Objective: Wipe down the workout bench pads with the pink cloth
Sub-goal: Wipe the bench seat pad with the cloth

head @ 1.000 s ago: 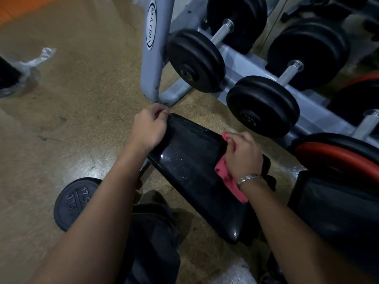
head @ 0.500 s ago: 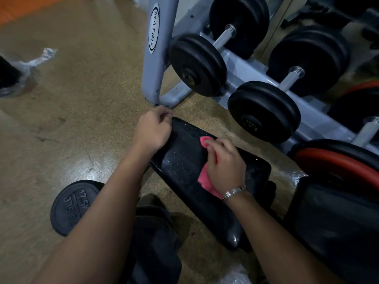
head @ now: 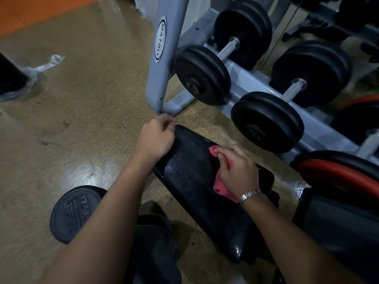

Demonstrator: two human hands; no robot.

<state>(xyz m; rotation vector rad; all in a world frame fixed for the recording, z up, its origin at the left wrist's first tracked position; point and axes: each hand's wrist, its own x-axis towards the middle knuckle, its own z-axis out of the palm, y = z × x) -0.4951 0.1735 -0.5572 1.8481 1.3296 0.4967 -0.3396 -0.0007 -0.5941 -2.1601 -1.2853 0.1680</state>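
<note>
Over gym floor (head: pixel 82 124), right hand (head: pixel 238 171) clutches pink cloth (head: pixel 220 186) beneath it on bench pad (head: pixel 190 175); left hand (head: pixel 155 136) seemingly grips its corner.

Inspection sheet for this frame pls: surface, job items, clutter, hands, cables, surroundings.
Surface: speckled tan floor, glossy, with glare patches.
Job's things: black bench pad, pale specks on its top; pink cloth lies on the pad.
Clutter: 17.5K weight on the floor left of the pad; plastic-wrapped dark item at far left.
Hands: left hand grips the pad's far corner; right hand holds the cloth against the pad.
Cables: nothing seen.
Surroundings: grey Matrix rack with black dumbbells behind the pad; red-rimmed plate at right.
</note>
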